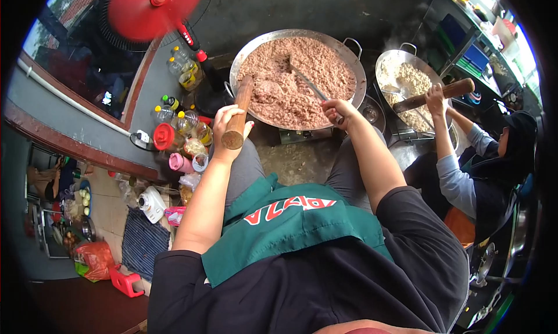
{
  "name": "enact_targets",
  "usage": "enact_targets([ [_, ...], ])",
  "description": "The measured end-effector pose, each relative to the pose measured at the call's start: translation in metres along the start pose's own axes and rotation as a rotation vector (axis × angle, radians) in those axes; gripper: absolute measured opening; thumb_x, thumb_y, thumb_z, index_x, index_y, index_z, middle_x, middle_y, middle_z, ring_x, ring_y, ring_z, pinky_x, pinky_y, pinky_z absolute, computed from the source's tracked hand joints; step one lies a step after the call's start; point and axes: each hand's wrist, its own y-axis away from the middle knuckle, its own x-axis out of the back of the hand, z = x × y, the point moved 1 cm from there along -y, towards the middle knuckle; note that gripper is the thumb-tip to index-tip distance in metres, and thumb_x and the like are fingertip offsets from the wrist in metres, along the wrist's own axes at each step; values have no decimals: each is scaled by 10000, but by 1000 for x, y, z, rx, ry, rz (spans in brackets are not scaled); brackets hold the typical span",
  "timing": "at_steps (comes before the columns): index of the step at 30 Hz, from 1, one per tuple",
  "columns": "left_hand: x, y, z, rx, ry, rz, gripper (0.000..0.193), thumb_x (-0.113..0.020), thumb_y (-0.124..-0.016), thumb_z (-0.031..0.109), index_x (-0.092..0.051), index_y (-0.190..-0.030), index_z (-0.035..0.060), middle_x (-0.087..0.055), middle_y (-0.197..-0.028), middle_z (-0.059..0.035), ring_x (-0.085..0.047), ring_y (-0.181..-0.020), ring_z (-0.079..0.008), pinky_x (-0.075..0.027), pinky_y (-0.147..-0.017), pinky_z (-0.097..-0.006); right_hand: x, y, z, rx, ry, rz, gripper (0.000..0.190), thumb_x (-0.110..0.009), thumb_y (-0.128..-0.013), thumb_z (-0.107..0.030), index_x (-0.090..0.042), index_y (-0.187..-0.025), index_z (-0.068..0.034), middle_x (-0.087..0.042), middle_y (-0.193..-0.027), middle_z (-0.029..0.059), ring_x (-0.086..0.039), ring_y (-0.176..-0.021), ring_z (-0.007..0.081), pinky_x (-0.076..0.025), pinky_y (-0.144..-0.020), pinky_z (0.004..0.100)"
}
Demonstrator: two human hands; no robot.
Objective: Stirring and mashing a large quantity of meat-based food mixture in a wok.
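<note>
A large metal wok [362, 74] full of crumbly, pinkish-brown minced food [314, 57] stands before me. My left hand [229, 122] grips a thick wooden pestle [244, 98] near its lower end; the far end reaches over the wok's left rim, against or just above the food. In my right hand [341, 112] is the metal handle of a long utensil [311, 84], which slants up and left into the food. Its working end is partly buried, so its shape is hard to tell.
At right a co-worker [457, 181] holds another wooden pestle [436, 96] over a smaller wok [418, 57] of pale food. Bottles with yellow caps [187, 120] and a red-lidded jar [164, 136] stand at left. A red fan [157, 7] spins above them. A burner [301, 134] sits under the large wok.
</note>
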Motion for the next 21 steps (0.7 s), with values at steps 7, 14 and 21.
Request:
enact_targets([
  [7,-7,1,1,-8,-12,16,453,-805,-596,86,-565,-979,107,-560,-1044,-110,-564,-965,-298,-460,-862,-377,18,33,6,121,-101,99,50,-502,-894,-60,-474,-853,-51,-429,-618,-37,-358,-421,13,-293,-341,150],
  [14,-16,3,8,-26,15,22,459,-808,-580,78,-564,-968,102,-550,-1042,-110,-558,-974,-294,-456,-870,-373,61,81,20,109,-268,19,103,-494,-915,-93,-493,-901,9,-420,-625,-37,-358,-426,-3,-302,-333,146],
  [21,-10,4,10,-12,1,-13,438,-804,-596,87,-564,-962,91,-553,-1036,-111,-562,-966,-294,-462,-862,-377,55,120,43,161,-424,39,135,-495,-914,-103,-489,-978,16,-464,-662,-15,-370,-429,6,-308,-338,145],
])
